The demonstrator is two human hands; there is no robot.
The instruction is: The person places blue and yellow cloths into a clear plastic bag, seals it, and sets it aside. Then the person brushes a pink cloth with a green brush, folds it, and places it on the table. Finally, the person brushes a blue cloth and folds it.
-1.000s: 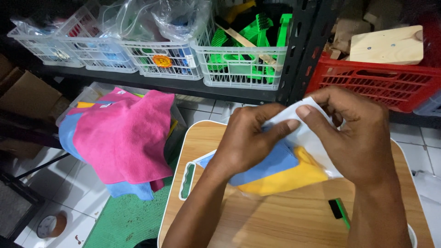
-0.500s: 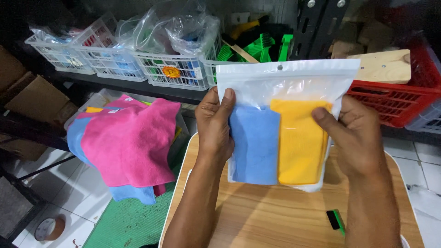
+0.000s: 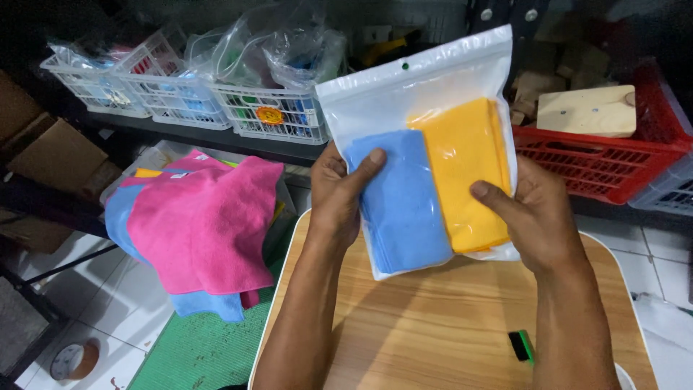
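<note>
Hands are doing all the holding at this moment: we are gripping a clear zip pouch [image 3: 426, 144] upright above the wooden table [image 3: 433, 325], tilted a little to the right. Our left hand [image 3: 339, 195] is closing around the pouch's left edge, thumb pressing across the front over the folded blue cloth [image 3: 404, 202] inside. Our right hand [image 3: 538, 217] is clasping the lower right edge, thumb lying on the folded yellow cloth [image 3: 462, 173] that is sitting beside the blue one in the same pouch. The two cloths are lying side by side, touching or nearly so, blue on the left and lower, yellow on the right and higher. The pouch's white sealed top is standing clear above them, with a small hang hole near the upper edge.

We are keeping the pouch lifted off the table; its bottom corner is hanging just over the tabletop without our being able to tell whether it is touching. A small black and green object [image 3: 521, 345] is lying on the table near our right forearm. Off the table's left side, a pink cloth [image 3: 206, 220] is draping over a pile of other cloths, blue ones showing beneath. Behind, white wire-style baskets [image 3: 267, 115] are sitting on a shelf, and a red crate [image 3: 599, 162] is holding pale wooden blocks [image 3: 588, 112].
</note>
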